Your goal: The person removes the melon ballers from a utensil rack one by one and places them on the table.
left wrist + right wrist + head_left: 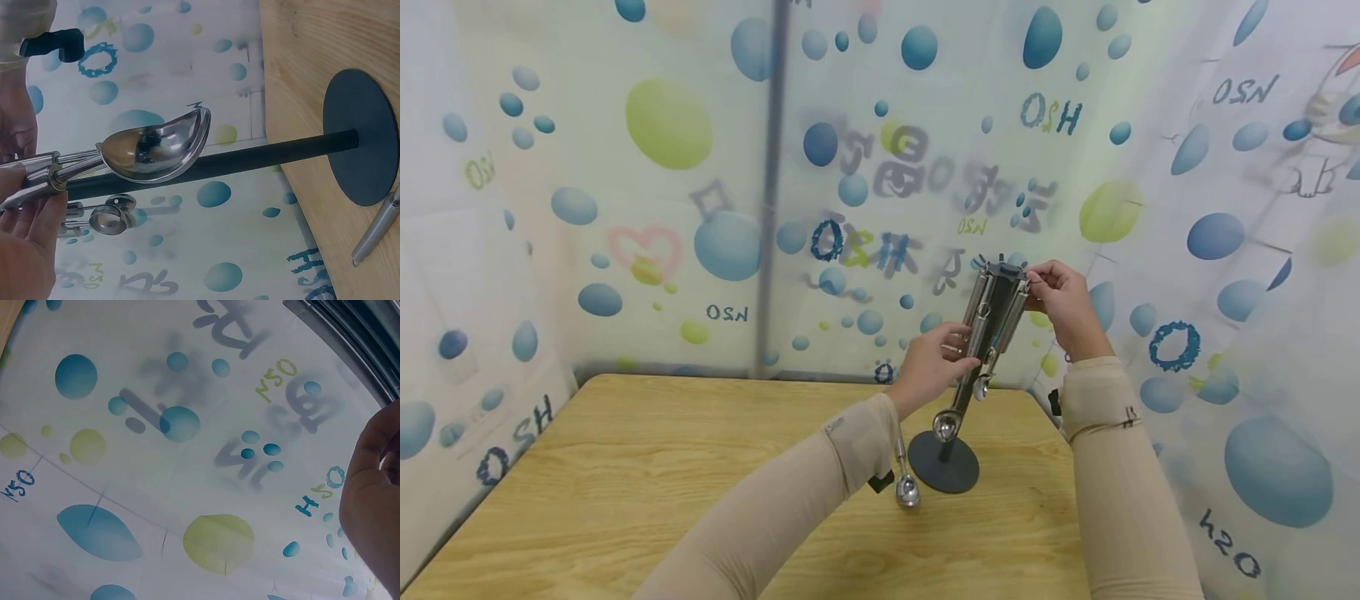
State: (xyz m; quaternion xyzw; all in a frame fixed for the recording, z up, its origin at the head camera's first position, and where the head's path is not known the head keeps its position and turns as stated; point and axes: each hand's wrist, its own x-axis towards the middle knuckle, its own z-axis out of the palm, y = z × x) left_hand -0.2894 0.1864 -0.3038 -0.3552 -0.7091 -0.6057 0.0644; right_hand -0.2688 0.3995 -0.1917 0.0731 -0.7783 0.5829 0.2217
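A dark utensil stand point(942, 475) with a round base and a hooked top bears several steel utensils. In the head view my left hand point(928, 362) is at the middle of the hanging bunch. Its thumb and fingers hold the handle of an ice cream scoop point(153, 150), whose bowl points down along the pole point(269, 159). At the hooked top, my right hand point(1063, 300) pinches the upper end of a steel utensil point(1013, 317); the fingertips are partly hidden. The right wrist view catches part of that hand point(375, 506) beside the steel handles.
Another steel scoop point(907, 490) lies on the wooden table point(700, 467) just left of the stand's base. A printed curtain point(850, 350) closes off the back and sides. Smaller scoops point(107, 220) hang behind the pole in the left wrist view.
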